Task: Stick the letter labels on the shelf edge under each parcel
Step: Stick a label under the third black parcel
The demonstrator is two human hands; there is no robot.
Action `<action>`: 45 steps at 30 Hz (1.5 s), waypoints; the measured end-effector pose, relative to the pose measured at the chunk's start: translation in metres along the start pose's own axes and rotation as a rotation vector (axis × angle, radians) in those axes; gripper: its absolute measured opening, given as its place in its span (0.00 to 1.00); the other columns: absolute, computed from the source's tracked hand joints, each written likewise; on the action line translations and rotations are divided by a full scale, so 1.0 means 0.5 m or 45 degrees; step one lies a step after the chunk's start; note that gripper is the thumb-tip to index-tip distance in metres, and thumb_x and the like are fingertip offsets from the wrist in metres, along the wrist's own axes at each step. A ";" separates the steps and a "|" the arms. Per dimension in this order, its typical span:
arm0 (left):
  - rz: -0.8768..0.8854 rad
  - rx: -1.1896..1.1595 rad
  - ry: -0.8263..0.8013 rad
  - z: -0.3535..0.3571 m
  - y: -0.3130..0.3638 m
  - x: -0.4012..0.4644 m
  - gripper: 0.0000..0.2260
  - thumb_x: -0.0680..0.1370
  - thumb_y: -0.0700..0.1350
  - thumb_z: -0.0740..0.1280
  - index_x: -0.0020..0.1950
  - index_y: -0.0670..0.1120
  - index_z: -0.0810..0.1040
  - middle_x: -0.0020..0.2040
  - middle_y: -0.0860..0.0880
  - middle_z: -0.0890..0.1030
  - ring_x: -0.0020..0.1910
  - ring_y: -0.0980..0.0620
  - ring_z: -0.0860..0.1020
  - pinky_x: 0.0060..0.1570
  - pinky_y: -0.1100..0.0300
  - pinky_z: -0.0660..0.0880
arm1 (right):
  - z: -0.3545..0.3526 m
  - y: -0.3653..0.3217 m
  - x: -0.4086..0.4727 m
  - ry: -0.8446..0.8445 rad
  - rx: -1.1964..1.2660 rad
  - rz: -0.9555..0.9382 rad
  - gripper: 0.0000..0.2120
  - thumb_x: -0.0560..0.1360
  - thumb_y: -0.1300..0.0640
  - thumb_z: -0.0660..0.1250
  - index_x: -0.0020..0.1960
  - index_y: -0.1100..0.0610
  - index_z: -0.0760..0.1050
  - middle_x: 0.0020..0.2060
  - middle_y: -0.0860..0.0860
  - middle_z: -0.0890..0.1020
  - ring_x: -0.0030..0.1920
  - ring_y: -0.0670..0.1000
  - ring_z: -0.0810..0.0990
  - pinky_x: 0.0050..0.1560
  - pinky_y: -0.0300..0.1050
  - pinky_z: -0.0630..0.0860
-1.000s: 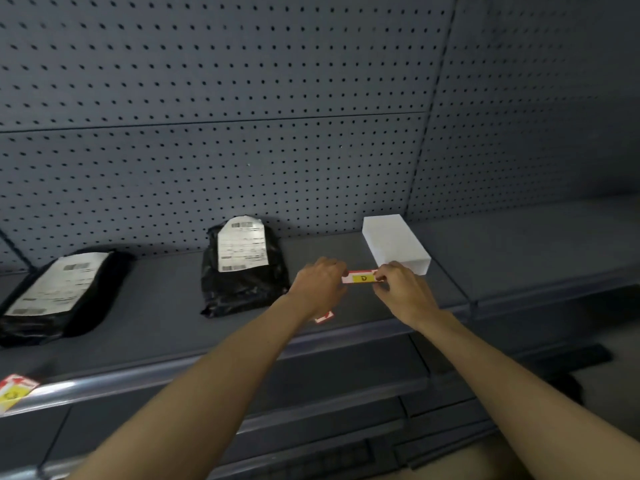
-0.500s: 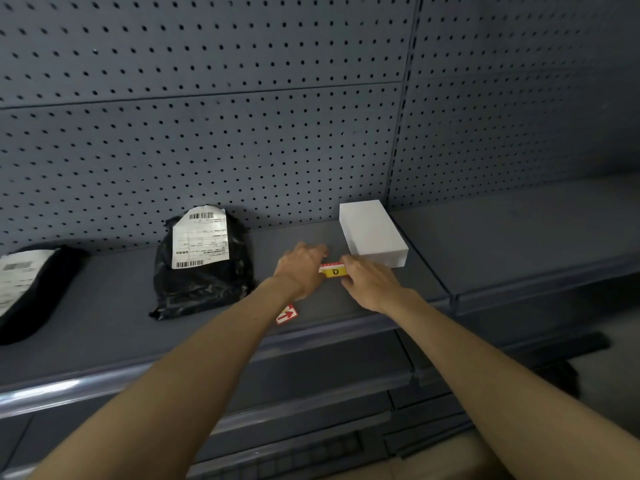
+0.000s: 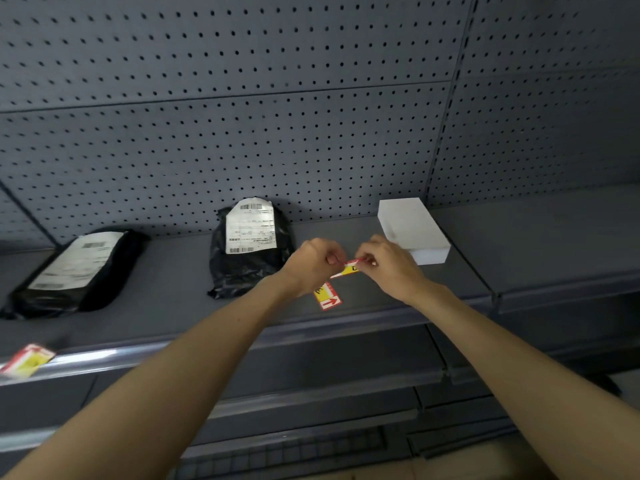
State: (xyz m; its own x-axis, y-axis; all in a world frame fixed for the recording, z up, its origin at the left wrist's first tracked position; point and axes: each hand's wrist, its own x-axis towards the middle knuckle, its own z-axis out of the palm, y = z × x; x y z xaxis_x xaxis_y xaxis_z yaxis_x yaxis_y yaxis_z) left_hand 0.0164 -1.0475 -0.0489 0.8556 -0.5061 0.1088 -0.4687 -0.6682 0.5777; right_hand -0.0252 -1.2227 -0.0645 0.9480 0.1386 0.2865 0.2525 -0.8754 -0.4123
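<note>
Nearest the camera, two bare forearms reach up and away toward the grey shelf [image 3: 398, 306]. On the shelf edge [image 3: 138, 351] at far left sits one red-and-yellow label [image 3: 26, 360], already stuck on the rail below the leftmost parcel; its letter is too blurred to read.

Up at the hands now: the left hand [image 3: 308, 265] is curled, thumb and fingertips pinched on the left end of a red-and-yellow letter label [image 3: 349, 268]. The right hand [image 3: 384, 265] pinches the other end, fingers closed tight on it. The label is held in the air between them, above the shelf, just in front of the white box. Another label [image 3: 327, 296], yellow with a red arrow, hangs below the left hand; whether that hand also grips it I cannot tell.

So that's three labels in view. Then the parcels, three of them in a row on the shelf: one black bag [image 3: 69, 271] at left with a white shipping slip, a second black bag [image 3: 251, 245] in the middle leaning toward the back with its own slip, and one plain white box [image 3: 412, 230] at right, lying flat. What's inside any of them is hidden.

Behind it all stands the perforated back panel [image 3: 277, 133].
</note>
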 end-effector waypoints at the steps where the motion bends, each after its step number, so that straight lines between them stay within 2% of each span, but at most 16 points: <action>1: 0.007 -0.012 0.019 -0.016 -0.008 -0.021 0.03 0.73 0.38 0.69 0.44 0.45 0.82 0.39 0.49 0.79 0.39 0.52 0.75 0.41 0.60 0.72 | 0.003 -0.018 -0.001 0.009 0.071 0.010 0.03 0.76 0.58 0.68 0.47 0.57 0.78 0.43 0.49 0.76 0.40 0.49 0.76 0.38 0.41 0.69; 4: 0.009 -0.014 0.048 -0.061 -0.037 -0.090 0.01 0.74 0.40 0.70 0.44 0.43 0.81 0.42 0.47 0.80 0.40 0.51 0.76 0.43 0.55 0.74 | 0.020 -0.086 -0.014 -0.003 0.287 0.039 0.03 0.75 0.59 0.69 0.48 0.57 0.80 0.40 0.47 0.78 0.39 0.43 0.75 0.37 0.36 0.67; 6: -0.010 -0.003 0.063 -0.086 -0.061 -0.141 0.03 0.74 0.41 0.71 0.45 0.42 0.81 0.44 0.45 0.80 0.42 0.50 0.77 0.45 0.54 0.75 | 0.037 -0.136 -0.026 -0.034 0.383 0.038 0.04 0.75 0.60 0.69 0.48 0.58 0.81 0.40 0.47 0.80 0.39 0.44 0.76 0.39 0.38 0.70; 8: -0.031 0.008 0.094 -0.106 -0.086 -0.190 0.03 0.74 0.42 0.71 0.45 0.43 0.81 0.45 0.45 0.80 0.43 0.50 0.77 0.45 0.55 0.76 | 0.055 -0.184 -0.039 -0.062 0.448 0.034 0.04 0.75 0.61 0.68 0.48 0.58 0.82 0.41 0.49 0.81 0.38 0.44 0.77 0.38 0.38 0.71; 11: -0.065 0.082 0.184 -0.131 -0.124 -0.254 0.05 0.73 0.43 0.71 0.47 0.44 0.80 0.46 0.46 0.79 0.44 0.50 0.76 0.46 0.55 0.76 | 0.082 -0.240 -0.052 -0.073 0.492 0.029 0.05 0.76 0.61 0.68 0.50 0.57 0.82 0.40 0.48 0.79 0.34 0.39 0.76 0.32 0.31 0.69; 12: -0.069 0.111 0.223 -0.136 -0.137 -0.274 0.06 0.73 0.43 0.71 0.49 0.44 0.80 0.46 0.46 0.79 0.45 0.50 0.76 0.46 0.55 0.76 | 0.089 -0.254 -0.055 -0.071 0.489 0.032 0.06 0.76 0.61 0.68 0.50 0.57 0.82 0.40 0.48 0.79 0.35 0.39 0.77 0.34 0.31 0.70; 14: -0.051 0.186 0.290 -0.143 -0.161 -0.312 0.05 0.74 0.42 0.70 0.48 0.44 0.79 0.45 0.46 0.79 0.46 0.49 0.76 0.47 0.53 0.76 | 0.099 -0.278 -0.061 -0.058 0.474 0.046 0.06 0.76 0.60 0.67 0.51 0.56 0.82 0.41 0.49 0.79 0.41 0.44 0.77 0.42 0.36 0.71; 16: -0.013 0.302 0.304 -0.140 -0.185 -0.347 0.03 0.74 0.40 0.69 0.46 0.44 0.78 0.45 0.46 0.79 0.48 0.47 0.75 0.46 0.50 0.77 | 0.106 -0.294 -0.065 -0.052 0.480 0.065 0.06 0.76 0.59 0.67 0.51 0.55 0.82 0.43 0.51 0.79 0.44 0.48 0.77 0.46 0.44 0.72; 20: 0.017 0.434 0.293 -0.119 -0.217 -0.393 0.03 0.74 0.40 0.68 0.47 0.44 0.78 0.46 0.46 0.80 0.50 0.45 0.75 0.47 0.50 0.76 | 0.123 -0.316 -0.075 -0.050 0.382 0.043 0.06 0.77 0.58 0.66 0.50 0.54 0.82 0.43 0.51 0.79 0.44 0.50 0.77 0.45 0.47 0.72; 23: 0.014 0.527 0.252 -0.099 -0.230 -0.405 0.09 0.76 0.42 0.66 0.55 0.44 0.79 0.53 0.46 0.81 0.54 0.45 0.76 0.53 0.52 0.75 | 0.133 -0.325 -0.082 -0.055 0.307 0.038 0.06 0.77 0.58 0.66 0.51 0.54 0.81 0.43 0.50 0.78 0.44 0.49 0.77 0.45 0.46 0.73; 27: -0.025 0.580 0.218 -0.079 -0.237 -0.413 0.15 0.78 0.45 0.65 0.64 0.47 0.76 0.62 0.49 0.76 0.58 0.47 0.73 0.57 0.52 0.74 | 0.144 -0.330 -0.089 -0.036 0.242 0.050 0.07 0.78 0.59 0.65 0.52 0.56 0.81 0.44 0.51 0.78 0.45 0.50 0.78 0.47 0.50 0.76; 34: -0.044 0.577 0.263 -0.071 -0.237 -0.420 0.16 0.78 0.46 0.65 0.65 0.47 0.75 0.61 0.48 0.75 0.59 0.48 0.71 0.61 0.53 0.71 | 0.162 -0.340 -0.083 0.009 0.174 0.028 0.06 0.78 0.58 0.65 0.51 0.55 0.81 0.44 0.50 0.77 0.43 0.49 0.76 0.44 0.48 0.75; 38: -0.027 0.530 0.251 -0.070 -0.238 -0.422 0.16 0.77 0.45 0.64 0.64 0.46 0.75 0.61 0.48 0.76 0.59 0.48 0.72 0.61 0.53 0.71 | 0.172 -0.346 -0.075 0.007 0.120 0.005 0.07 0.78 0.57 0.64 0.50 0.55 0.81 0.44 0.50 0.77 0.41 0.49 0.76 0.39 0.44 0.71; 41: -0.022 0.514 0.245 -0.072 -0.241 -0.421 0.15 0.77 0.44 0.64 0.64 0.46 0.75 0.61 0.48 0.76 0.58 0.47 0.72 0.61 0.53 0.70 | 0.179 -0.349 -0.072 -0.039 0.060 -0.013 0.08 0.79 0.57 0.63 0.50 0.54 0.81 0.44 0.49 0.75 0.40 0.49 0.75 0.37 0.42 0.66; 45: -0.023 0.483 0.247 -0.072 -0.243 -0.421 0.15 0.77 0.43 0.64 0.63 0.45 0.75 0.60 0.48 0.76 0.58 0.47 0.72 0.61 0.53 0.70 | 0.190 -0.351 -0.075 -0.134 -0.060 -0.080 0.08 0.80 0.58 0.62 0.53 0.56 0.80 0.44 0.48 0.71 0.39 0.50 0.75 0.38 0.43 0.68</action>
State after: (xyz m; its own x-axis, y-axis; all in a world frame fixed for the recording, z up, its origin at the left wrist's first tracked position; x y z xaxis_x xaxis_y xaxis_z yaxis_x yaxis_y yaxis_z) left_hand -0.0988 -0.8403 -0.1127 0.8731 -0.4043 0.2726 -0.4696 -0.8478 0.2466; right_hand -0.0869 -1.0302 -0.0853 0.9464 0.2391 0.2170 0.3046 -0.8841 -0.3543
